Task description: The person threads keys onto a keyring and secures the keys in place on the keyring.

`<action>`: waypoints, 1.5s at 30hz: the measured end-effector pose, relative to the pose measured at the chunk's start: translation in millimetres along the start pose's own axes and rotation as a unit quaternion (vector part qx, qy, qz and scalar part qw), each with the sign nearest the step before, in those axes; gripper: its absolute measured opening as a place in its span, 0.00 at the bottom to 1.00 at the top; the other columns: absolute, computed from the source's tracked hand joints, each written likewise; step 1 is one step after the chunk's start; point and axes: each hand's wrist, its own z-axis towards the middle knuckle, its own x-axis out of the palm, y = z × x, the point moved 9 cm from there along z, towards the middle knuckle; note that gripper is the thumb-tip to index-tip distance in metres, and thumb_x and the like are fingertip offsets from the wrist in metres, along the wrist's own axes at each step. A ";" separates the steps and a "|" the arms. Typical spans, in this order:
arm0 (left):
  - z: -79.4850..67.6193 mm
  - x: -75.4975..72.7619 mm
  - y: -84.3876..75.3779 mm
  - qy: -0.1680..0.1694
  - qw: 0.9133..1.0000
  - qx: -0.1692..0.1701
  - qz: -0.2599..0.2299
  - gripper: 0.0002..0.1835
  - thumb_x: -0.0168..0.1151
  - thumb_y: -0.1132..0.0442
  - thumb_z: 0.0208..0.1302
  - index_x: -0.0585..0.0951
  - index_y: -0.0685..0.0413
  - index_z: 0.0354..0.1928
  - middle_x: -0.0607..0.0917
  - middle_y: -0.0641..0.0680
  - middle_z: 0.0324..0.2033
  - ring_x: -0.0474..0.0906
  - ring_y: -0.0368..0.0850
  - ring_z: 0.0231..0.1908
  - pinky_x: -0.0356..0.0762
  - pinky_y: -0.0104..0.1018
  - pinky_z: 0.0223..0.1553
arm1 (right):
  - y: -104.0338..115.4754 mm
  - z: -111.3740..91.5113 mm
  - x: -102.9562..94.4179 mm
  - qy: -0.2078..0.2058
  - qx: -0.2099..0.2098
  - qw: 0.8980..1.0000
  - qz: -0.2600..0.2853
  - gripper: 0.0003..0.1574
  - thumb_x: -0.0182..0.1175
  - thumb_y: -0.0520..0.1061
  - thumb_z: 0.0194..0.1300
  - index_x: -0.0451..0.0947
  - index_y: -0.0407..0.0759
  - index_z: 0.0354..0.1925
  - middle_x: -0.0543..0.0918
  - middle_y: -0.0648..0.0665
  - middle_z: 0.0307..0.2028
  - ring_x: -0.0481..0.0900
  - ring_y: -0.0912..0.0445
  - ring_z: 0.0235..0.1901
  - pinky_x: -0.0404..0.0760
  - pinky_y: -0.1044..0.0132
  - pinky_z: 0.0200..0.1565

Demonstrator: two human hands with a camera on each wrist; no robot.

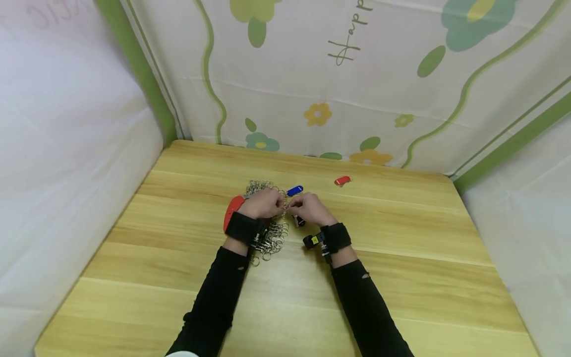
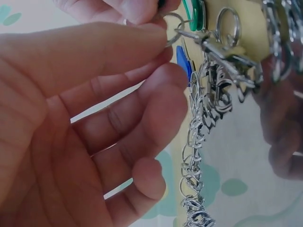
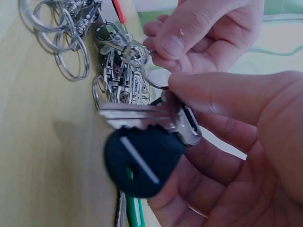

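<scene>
So the whole thing comes down to a tiny gap between two pinches. The left grip (image 1: 264, 203) has a thin metal ring (image 3: 152, 84) pinched at thumb and fingertips, and the right grip (image 1: 312, 209) is pinching a silver key (image 3: 137, 116) by its head end. The key sits just right of the ring, so the right hand is clearly the nearer one to it, and the ring pokes out of the left fingertips toward it.

Key's long axis is roughly crosswise to the line from hand to hand: head up at the right thumb, blade sticking out toward the bench (image 1: 379, 277). A black key tag (image 3: 142, 163) hangs right beside the blade. Can't tell if the ring goes through the key's head or just touches it, thumb's in the way. IMO the head-to-ring angle is what matters here.

The ring is on a metal clip (image 2: 222, 56), with a pile of clips and rings (image 1: 275, 239) around the left wrist. Blue tag (image 1: 294, 191) lies just far of the hands, red tag (image 1: 342, 181) farther off to the right.
</scene>
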 end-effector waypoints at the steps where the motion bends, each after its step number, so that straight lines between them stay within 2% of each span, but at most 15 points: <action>1: -0.1 0.3 -0.3 0.000 1.000 0.000 -0.001 0.21 0.53 0.68 0.66 0.65 0.50 0.14 0.58 0.47 0.12 0.51 0.41 0.15 0.54 0.33 0.22 | -0.3 -0.1 -0.2 -0.003 0.001 1.000 0.000 0.07 0.61 0.42 0.64 0.86 0.46 0.34 0.84 0.49 0.31 0.75 0.55 0.24 0.72 0.64 0.28; 9: 2.2 4.8 0.4 0.003 1.000 0.003 0.013 0.22 0.54 0.63 0.68 0.65 0.49 0.14 0.57 0.46 0.12 0.53 0.40 0.14 0.56 0.31 0.21 | 1.8 -0.5 3.0 -0.002 -0.011 1.000 -0.014 0.05 0.62 0.42 0.64 0.85 0.48 0.34 0.83 0.51 0.33 0.77 0.56 0.28 0.75 0.65 0.30; 17: 3.9 6.6 1.7 0.005 1.000 0.019 0.021 0.12 0.59 0.64 0.66 0.80 0.55 0.23 0.69 0.47 0.15 0.62 0.40 0.16 0.63 0.33 0.25 | 1.0 -1.7 0.9 -0.007 -0.009 1.000 -0.007 0.06 0.61 0.41 0.64 0.85 0.47 0.33 0.83 0.51 0.32 0.78 0.56 0.29 0.76 0.63 0.31; 24: 1.7 8.5 -0.3 0.013 1.000 0.018 -0.002 0.18 0.55 0.68 0.65 0.70 0.50 0.16 0.60 0.47 0.13 0.54 0.40 0.15 0.56 0.32 0.22 | 2.0 -2.3 4.4 0.002 -0.016 1.000 -0.015 0.04 0.63 0.41 0.63 0.85 0.47 0.34 0.84 0.51 0.33 0.79 0.57 0.31 0.76 0.64 0.33; 30: 0.1 4.6 0.0 0.011 1.000 0.010 -0.017 0.20 0.51 0.67 0.66 0.65 0.50 0.15 0.60 0.48 0.13 0.54 0.41 0.14 0.55 0.33 0.23 | 4.7 -0.5 2.7 0.004 -0.029 0.999 -0.014 0.04 0.62 0.40 0.63 0.85 0.47 0.34 0.84 0.51 0.34 0.79 0.58 0.32 0.77 0.64 0.33; 38: -0.2 6.1 0.8 0.026 1.000 -0.011 0.004 0.21 0.52 0.64 0.68 0.64 0.48 0.14 0.59 0.46 0.12 0.55 0.41 0.13 0.56 0.32 0.21 | 3.7 1.2 3.5 0.012 -0.035 0.999 -0.024 0.05 0.62 0.40 0.64 0.85 0.47 0.36 0.82 0.51 0.39 0.78 0.58 0.37 0.77 0.65 0.37; 45: 0.1 7.0 -1.2 0.036 0.999 0.000 -0.017 0.21 0.51 0.63 0.69 0.65 0.49 0.15 0.60 0.47 0.12 0.56 0.40 0.12 0.58 0.32 0.20 | 6.1 1.4 3.0 0.021 -0.052 0.998 -0.016 0.05 0.63 0.41 0.63 0.85 0.46 0.37 0.83 0.51 0.38 0.78 0.58 0.36 0.76 0.64 0.37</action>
